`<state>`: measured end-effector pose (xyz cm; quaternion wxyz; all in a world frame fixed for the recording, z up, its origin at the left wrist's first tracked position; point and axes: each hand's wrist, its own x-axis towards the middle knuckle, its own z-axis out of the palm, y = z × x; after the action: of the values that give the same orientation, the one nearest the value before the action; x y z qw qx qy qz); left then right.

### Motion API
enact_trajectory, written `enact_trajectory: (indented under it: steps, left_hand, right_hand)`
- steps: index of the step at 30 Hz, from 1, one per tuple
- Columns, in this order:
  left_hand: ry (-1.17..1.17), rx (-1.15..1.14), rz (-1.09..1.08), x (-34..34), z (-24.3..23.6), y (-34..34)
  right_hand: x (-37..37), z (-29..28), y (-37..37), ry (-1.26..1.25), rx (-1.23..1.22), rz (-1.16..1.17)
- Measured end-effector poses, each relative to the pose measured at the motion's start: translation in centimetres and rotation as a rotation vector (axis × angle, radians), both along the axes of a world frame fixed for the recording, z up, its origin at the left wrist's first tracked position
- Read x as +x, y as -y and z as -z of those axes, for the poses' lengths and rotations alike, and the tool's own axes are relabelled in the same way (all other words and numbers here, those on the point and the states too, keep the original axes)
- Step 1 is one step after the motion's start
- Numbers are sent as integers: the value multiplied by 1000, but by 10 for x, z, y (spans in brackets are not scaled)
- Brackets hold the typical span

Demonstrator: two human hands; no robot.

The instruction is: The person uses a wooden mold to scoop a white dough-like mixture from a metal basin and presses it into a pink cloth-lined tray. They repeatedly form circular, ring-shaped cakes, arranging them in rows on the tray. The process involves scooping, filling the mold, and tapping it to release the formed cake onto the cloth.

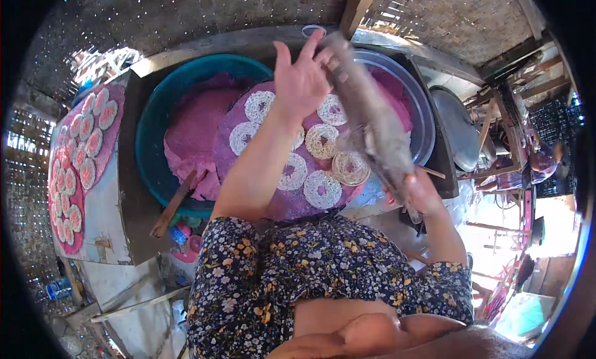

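Note:
Both my hands are over a round tray (253, 157) dusted with pinkish-purple flour, where several pale, lacy noodle-like rings (323, 189) lie. My right hand (422, 194), at the tray's right edge, grips the near end of a long greyish, crumpled bag or cloth (375, 120); motion blurs it, so I cannot tell which. It slants up and leftward to my left hand (302, 80). That hand is palm up above the far side, thumb and a finger spread. Its other fingers touch the far end of the greyish thing and are partly blurred.
A teal basin (146, 139) of pink flour stands left, with a wooden stick (174, 204) at its rim. Behind the tray's right side is a clear tub (425, 123). More rings (87, 123) lie on a pink sheet at far left. Another person (543, 163) is at far right.

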<state>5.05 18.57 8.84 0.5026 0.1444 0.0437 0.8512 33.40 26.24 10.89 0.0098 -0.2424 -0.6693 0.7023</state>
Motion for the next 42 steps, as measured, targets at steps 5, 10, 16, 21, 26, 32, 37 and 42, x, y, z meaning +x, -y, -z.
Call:
enact_trajectory:
  steps: [5, 10, 16, 21, 26, 32, 37, 42]
  left_hand:
    - [-385, -147, -115, 0, 1, 41]
    - [-478, -340, -229, 17, 38, 98]
    - [-330, -215, -307, 15, 46, 160]
    - [-412, -214, -349, 25, 28, 162]
    - [-495, -199, -314, 42, 17, 162]
    - [-702, -322, -429, 59, 20, 197]
    - [-1212, -1122, 553, 100, 26, 243]
    - [-2024, -1769, 411, 147, 136, 270]
  right_hand:
    - [51, 14, -19, -241, 136, 138]
    - [136, 91, 2, -65, 462, 418]
    - [217, 190, 27, 526, 618, 257]
    - [157, 203, 22, 599, 789, 126]
    - [96, 217, -2, 409, 881, 144]
    - [108, 238, -47, 302, 1032, 559]
    - [133, 241, -45, 261, 1100, 549]
    - [89, 203, 22, 149, 1142, 104]
